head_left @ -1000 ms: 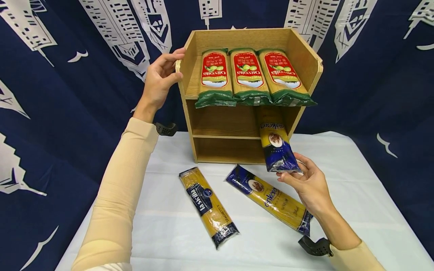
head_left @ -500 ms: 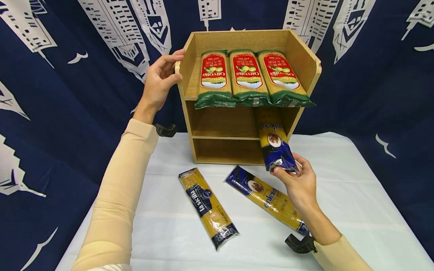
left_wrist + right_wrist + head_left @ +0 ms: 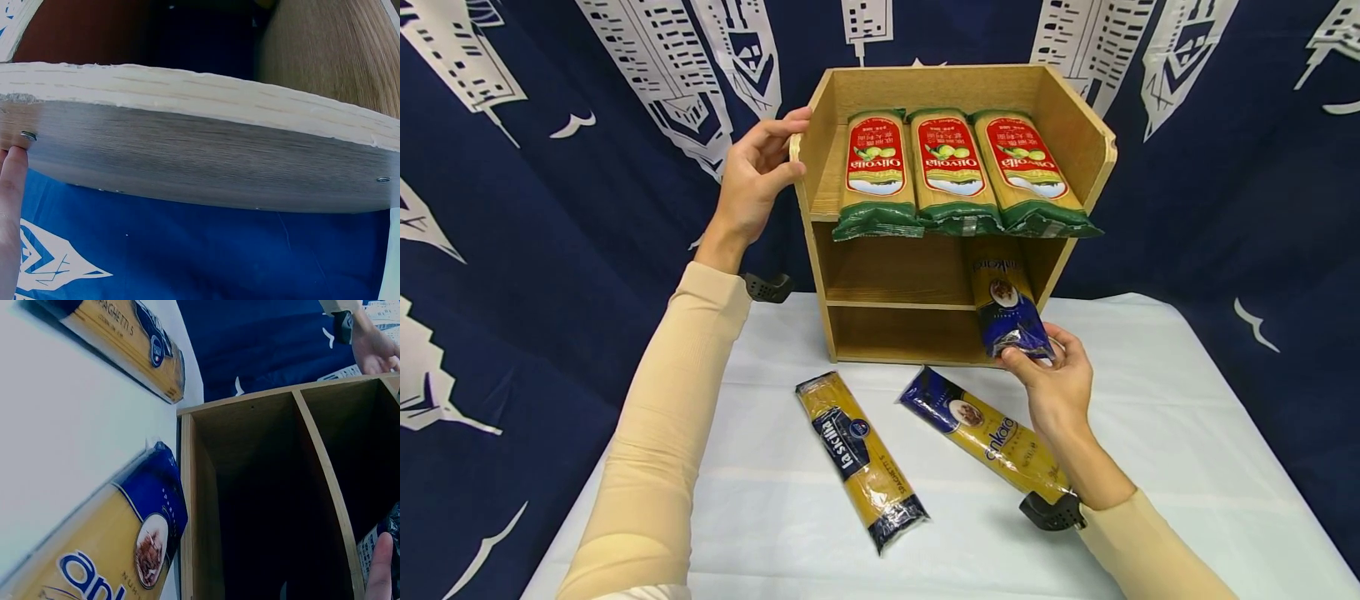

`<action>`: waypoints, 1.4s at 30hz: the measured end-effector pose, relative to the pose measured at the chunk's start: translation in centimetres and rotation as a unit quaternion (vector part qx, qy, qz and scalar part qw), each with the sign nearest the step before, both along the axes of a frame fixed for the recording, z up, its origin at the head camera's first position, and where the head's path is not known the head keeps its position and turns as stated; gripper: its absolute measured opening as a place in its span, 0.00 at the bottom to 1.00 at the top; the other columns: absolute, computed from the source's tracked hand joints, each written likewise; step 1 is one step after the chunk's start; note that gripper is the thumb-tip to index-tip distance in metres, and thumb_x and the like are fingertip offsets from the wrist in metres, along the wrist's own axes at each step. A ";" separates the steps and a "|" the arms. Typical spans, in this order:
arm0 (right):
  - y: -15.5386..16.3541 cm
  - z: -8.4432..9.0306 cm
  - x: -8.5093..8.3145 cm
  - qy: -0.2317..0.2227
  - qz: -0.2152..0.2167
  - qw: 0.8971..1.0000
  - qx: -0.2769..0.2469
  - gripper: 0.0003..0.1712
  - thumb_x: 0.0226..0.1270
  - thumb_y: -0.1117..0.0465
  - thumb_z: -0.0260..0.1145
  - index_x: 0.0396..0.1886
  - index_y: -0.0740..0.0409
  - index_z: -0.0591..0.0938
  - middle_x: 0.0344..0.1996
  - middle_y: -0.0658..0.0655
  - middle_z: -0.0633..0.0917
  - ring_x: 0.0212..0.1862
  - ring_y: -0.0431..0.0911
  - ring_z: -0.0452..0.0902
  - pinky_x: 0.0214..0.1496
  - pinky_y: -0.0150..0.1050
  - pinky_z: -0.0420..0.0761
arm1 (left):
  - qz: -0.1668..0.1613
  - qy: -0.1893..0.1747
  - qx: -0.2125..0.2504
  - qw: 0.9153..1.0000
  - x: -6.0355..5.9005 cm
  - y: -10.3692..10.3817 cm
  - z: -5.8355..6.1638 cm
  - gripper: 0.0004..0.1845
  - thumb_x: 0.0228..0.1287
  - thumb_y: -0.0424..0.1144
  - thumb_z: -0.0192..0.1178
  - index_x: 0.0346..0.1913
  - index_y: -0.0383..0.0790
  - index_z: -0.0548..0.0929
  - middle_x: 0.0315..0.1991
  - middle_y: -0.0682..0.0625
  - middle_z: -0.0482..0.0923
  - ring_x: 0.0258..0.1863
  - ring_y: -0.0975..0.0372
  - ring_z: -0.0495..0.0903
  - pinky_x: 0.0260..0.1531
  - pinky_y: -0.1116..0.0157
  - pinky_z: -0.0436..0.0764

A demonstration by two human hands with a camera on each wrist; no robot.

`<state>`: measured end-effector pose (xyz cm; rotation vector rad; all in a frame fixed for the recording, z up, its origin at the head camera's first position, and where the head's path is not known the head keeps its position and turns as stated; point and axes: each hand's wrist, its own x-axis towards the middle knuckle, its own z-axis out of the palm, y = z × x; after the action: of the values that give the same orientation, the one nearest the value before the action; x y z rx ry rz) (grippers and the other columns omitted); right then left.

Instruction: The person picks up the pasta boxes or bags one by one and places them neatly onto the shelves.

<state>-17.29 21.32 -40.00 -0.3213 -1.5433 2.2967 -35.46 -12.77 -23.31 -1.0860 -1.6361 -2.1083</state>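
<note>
My left hand (image 3: 751,183) grips the front edge of the left side panel of a small wooden shelf (image 3: 1078,133). In the left wrist view a finger lies along that panel (image 3: 206,144). My right hand (image 3: 1060,383) pinches the blue lower end of an Ankara spaghetti pack (image 3: 1006,308). Its far end sits inside the middle compartment at the right side, hidden under the top board, while the near end sticks out, tilted down toward me. In the right wrist view only a fingertip and the pack's end (image 3: 392,540) show at the right edge.
Three Olivoilà pasta packs (image 3: 951,162) lie side by side on the top level, their green ends overhanging. On the white-covered table (image 3: 1195,433), before the shelf, lie a second Ankara pack (image 3: 985,425), partly beneath my right wrist, and a La Sicilia spaghetti pack (image 3: 857,458).
My right hand has pushed the Ankara pack deeper into the middle compartment, moving up and slightly left. My left hand stays on the shelf's side.
</note>
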 end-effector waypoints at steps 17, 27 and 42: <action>1.1 0.2 -3.0 0.006 -0.034 0.999 0.023 0.34 0.52 0.79 0.76 0.55 0.61 0.70 0.50 0.61 0.77 0.32 0.47 0.88 0.28 0.40 0.86 | 0.003 0.031 -0.004 0.999 -0.2 -0.2 -0.1 0.21 0.57 0.15 0.58 0.53 0.31 0.84 0.68 0.36 0.73 0.70 0.52 0.70 0.70 0.55 0.66; 1.3 0.3 -4.3 -0.011 -0.056 0.998 0.040 0.33 0.52 0.78 0.76 0.52 0.59 0.68 0.45 0.61 0.74 0.29 0.46 0.87 0.24 0.39 0.85 | 0.003 0.031 -0.007 1.000 -0.5 0.0 -0.2 0.21 0.57 0.15 0.59 0.53 0.31 0.84 0.68 0.36 0.74 0.70 0.52 0.71 0.70 0.55 0.66; 0.9 0.0 -6.0 -0.037 -0.113 0.985 0.126 0.32 0.49 0.65 0.83 0.45 0.56 0.68 0.34 0.59 0.74 0.17 0.42 0.81 0.16 0.34 0.80 | 0.003 0.024 -0.003 1.000 -0.5 -0.2 -0.3 0.21 0.57 0.15 0.59 0.53 0.31 0.84 0.68 0.36 0.74 0.70 0.52 0.70 0.70 0.56 0.66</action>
<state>-23.29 22.20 -39.99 -0.4901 -1.7148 1.9135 -35.93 -12.97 -23.57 -1.1233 -1.6234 -2.0569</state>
